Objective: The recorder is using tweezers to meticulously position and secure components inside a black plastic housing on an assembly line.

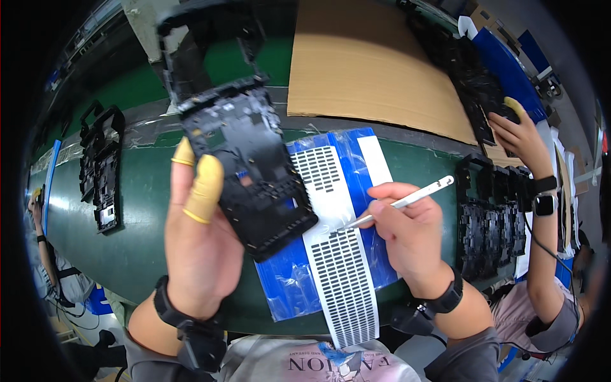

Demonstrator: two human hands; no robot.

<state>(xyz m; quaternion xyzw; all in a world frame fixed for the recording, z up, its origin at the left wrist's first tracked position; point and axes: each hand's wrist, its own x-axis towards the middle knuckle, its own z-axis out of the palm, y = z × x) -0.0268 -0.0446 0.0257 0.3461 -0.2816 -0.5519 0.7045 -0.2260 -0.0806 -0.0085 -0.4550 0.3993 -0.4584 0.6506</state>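
My left hand (200, 235), with yellow finger cots on its thumb and a finger, is closed on a black plastic device housing (254, 172). The housing is tilted, with its open frame part pointing away from me. In my right hand (410, 239) is a pair of pale metal tweezers (423, 193), pinched between thumb and fingers. Their tips meet a white sheet (328, 207) with rows of small black stickers, at a bare strip between two blocks of rows. The sheet lies over a blue plastic board (286, 290) and hangs past its near edge.
Several black housings (490, 223) stand in a row at right; others (102, 169) lie at left on the green table (146, 248). Brown cardboard (375, 70) covers the far side. A co-worker's hand (522, 140) reaches black parts at far right. Another person's arm (41, 235) shows at far left.
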